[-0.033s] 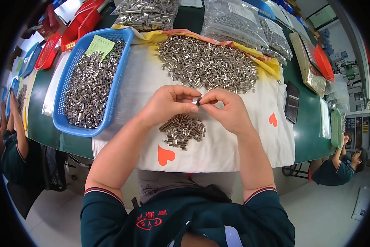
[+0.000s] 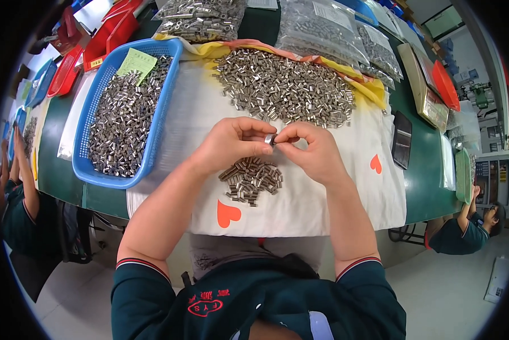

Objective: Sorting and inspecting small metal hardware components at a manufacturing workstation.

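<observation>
Above the white cloth (image 2: 317, 212), a small silver metal sleeve (image 2: 269, 139) is pinched between the thumb and fingers of my left hand (image 2: 234, 141). My right hand (image 2: 311, 148) is closed too, its thumb and forefinger gripping the sleeve's right end; fingertips hide part of it. Just below both hands lies a small heap of short metal sleeves (image 2: 251, 180). A far bigger pile of similar sleeves (image 2: 288, 85) spreads beyond my hands, bordered by a yellow and red cloth (image 2: 370, 92).
To the left, a blue perforated basket (image 2: 82, 136) holds many metal pieces and a green paper slip (image 2: 138, 63). Bags of metal parts (image 2: 322, 31) stand at the back. A dark phone-like slab (image 2: 401, 140) lies right. Other people (image 2: 464, 235) work at both sides.
</observation>
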Demonstrator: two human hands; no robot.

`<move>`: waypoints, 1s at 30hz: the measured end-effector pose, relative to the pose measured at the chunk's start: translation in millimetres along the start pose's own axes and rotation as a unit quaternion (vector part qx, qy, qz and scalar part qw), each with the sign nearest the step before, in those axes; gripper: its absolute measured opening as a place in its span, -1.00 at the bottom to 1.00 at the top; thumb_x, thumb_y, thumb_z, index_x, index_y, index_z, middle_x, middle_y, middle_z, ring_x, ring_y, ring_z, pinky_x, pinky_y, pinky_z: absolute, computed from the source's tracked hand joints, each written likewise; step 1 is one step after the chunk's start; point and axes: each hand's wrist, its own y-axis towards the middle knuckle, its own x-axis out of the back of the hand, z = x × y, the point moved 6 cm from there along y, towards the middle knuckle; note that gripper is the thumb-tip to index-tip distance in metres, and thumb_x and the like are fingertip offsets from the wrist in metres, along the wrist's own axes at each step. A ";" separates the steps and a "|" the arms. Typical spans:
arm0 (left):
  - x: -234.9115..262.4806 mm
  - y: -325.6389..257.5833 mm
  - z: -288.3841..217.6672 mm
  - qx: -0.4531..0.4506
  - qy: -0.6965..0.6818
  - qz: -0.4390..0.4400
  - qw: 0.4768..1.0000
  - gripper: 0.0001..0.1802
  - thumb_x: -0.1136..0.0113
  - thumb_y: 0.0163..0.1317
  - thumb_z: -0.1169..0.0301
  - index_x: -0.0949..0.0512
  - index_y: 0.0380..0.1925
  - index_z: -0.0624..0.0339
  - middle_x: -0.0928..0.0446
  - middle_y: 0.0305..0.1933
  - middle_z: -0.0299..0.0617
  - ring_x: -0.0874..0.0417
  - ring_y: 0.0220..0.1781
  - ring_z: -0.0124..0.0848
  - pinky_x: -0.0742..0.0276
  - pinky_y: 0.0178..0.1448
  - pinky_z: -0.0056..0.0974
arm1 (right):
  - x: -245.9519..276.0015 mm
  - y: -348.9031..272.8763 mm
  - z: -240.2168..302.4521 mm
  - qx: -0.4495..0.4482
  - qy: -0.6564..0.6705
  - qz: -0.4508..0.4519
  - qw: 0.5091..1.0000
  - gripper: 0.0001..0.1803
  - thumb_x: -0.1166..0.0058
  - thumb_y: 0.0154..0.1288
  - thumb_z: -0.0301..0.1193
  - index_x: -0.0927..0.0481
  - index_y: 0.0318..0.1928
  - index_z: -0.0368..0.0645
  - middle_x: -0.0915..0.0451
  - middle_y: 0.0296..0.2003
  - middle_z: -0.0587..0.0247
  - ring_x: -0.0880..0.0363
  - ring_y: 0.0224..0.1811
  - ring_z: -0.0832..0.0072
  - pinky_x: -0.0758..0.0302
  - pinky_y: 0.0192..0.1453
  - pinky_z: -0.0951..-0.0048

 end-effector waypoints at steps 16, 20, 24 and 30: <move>-0.9 -2.0 -0.8 0.017 0.026 -0.023 0.999 -0.64 -0.28 -0.04 0.56 -0.51 -0.17 0.35 -0.56 -0.33 -0.24 -0.54 -0.29 -0.59 -0.48 -0.21 -0.51 | -0.8 -3.0 10.8 0.059 -0.111 -0.026 0.992 -0.92 -0.11 -0.03 -0.51 -0.53 -0.44 -0.20 -0.53 -0.50 0.24 -0.51 -0.44 0.42 -0.41 -0.35 0.45; -5.2 -4.3 -0.9 0.032 0.077 -0.006 0.996 -0.66 -0.27 -0.04 0.58 -0.51 -0.18 0.35 -0.54 -0.37 -0.28 -0.52 -0.34 -0.62 -0.46 -0.24 -0.53 | 17.3 -0.5 3.8 -0.019 -0.122 -0.037 0.992 -0.89 -0.15 -0.03 -0.54 -0.54 -0.42 -0.25 -0.54 -0.50 0.28 -0.50 -0.46 0.53 -0.41 -0.33 0.56; -11.2 -2.9 -0.8 0.044 0.109 0.021 0.993 -0.67 -0.26 -0.05 0.62 -0.53 -0.20 0.33 -0.50 -0.41 -0.35 -0.48 -0.39 -0.66 -0.43 -0.29 -0.56 | 47.0 1.4 -7.9 0.049 -0.295 -0.089 0.950 -0.92 -0.10 -0.04 -0.52 -0.57 -0.44 -0.20 -0.52 -0.47 0.25 -0.47 -0.38 0.41 -0.39 -0.26 0.45; -9.4 -2.1 -0.5 0.040 0.083 0.023 0.996 -0.67 -0.25 -0.05 0.62 -0.52 -0.20 0.32 -0.48 -0.42 -0.37 -0.46 -0.39 -0.68 -0.41 -0.29 -0.56 | 20.5 5.0 -13.4 0.115 -0.414 -0.070 0.900 -0.89 -0.09 -0.06 -0.50 -0.58 -0.43 -0.19 -0.46 -0.52 0.19 -0.41 -0.34 0.27 -0.34 -0.20 0.29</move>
